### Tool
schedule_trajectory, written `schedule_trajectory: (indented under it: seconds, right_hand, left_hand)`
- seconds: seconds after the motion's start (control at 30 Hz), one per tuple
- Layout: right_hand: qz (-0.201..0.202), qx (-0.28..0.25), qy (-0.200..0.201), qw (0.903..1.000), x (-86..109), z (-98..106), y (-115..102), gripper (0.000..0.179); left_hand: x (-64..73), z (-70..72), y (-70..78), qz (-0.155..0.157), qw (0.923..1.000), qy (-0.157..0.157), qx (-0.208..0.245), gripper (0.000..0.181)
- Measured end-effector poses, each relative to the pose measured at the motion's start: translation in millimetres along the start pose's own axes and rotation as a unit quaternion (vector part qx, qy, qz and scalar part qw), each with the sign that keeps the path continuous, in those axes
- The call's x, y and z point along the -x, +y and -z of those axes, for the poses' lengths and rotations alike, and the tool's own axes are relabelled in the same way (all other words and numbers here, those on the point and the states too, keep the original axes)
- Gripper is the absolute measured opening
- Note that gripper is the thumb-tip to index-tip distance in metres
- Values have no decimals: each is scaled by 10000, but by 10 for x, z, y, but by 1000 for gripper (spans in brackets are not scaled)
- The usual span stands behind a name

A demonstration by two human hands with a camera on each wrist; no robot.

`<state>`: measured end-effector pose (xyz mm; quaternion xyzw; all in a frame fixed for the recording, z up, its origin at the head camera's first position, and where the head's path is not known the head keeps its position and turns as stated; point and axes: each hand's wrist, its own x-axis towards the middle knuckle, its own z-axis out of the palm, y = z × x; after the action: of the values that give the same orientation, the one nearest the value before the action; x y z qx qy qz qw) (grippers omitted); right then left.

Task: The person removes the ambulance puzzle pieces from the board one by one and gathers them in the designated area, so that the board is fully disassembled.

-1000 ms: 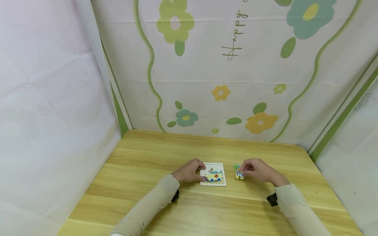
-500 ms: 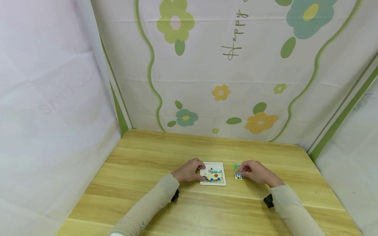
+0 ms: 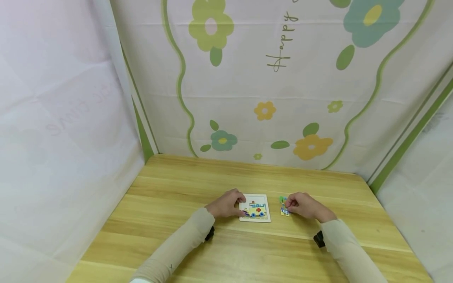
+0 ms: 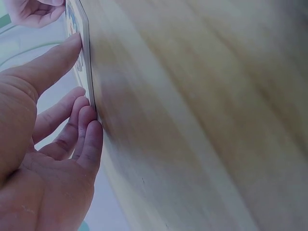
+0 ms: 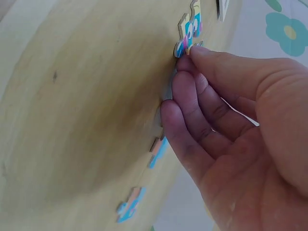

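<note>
My left hand [image 3: 225, 204] holds the left side of a white-framed jigsaw puzzle tray [image 3: 267, 208] lying on the table. Its thumb [image 4: 67, 55] lies over the tray's face, and its curled fingers [image 4: 91, 139] meet the edge. An ambulance picture [image 3: 257, 211] shows inside the frame, partly covered by that hand. To the tray's right, my right hand [image 3: 306, 205] pinches a jigsaw piece [image 5: 188, 36] between thumb and forefinger. Yellow, blue and pink with printed eyes, it stands tilted off the table in the right wrist view. A green piece [image 3: 282, 199] lies just beyond the fingertips.
Two more blue-and-orange pieces [image 5: 158, 151] lie beside the right hand's lower fingers in the right wrist view. The wooden table [image 3: 198, 255] is bounded by a flowered cloth backdrop [image 3: 233, 86] behind and white cloth walls [image 3: 70, 129] at the sides.
My right hand has drifted slightly left over the pieces, its forearm and sleeve shifting left with it. My left hand and the tray stay in place.
</note>
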<state>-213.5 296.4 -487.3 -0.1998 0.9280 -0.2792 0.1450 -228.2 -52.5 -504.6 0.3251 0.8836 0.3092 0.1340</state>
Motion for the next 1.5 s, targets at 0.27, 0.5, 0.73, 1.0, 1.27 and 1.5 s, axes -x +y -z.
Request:
schedule_trajectory:
  seconds: [0.27,0.5,0.73,1.0,1.27,1.5]
  right_hand:
    - [308,283,-16,9991,-90,105,-181,5]
    - [662,586,-311,9956,-312,72,-447,14]
    - [1070,764,-414,9904,-596,-111,-680,15]
    - [1034,804,-610,9895,-777,-269,-873,17]
    - [1054,956,-573,9882,-802,-315,-846,18]
    - [1187,856,-503,9880,-793,-314,-847,22]
  left_hand:
    - [2,18,12,7,10000,-19,12,48]
    - [-4,31,12,36,10000,-38,-32,48]
    - [-19,40,5,41,9999,-48,-132,47]
    - [-38,43,-12,-82,9997,-69,-211,46]
    - [-83,43,55,-345,9981,-125,-490,42]
    - [-191,-34,80,-353,9980,-44,-523,43]
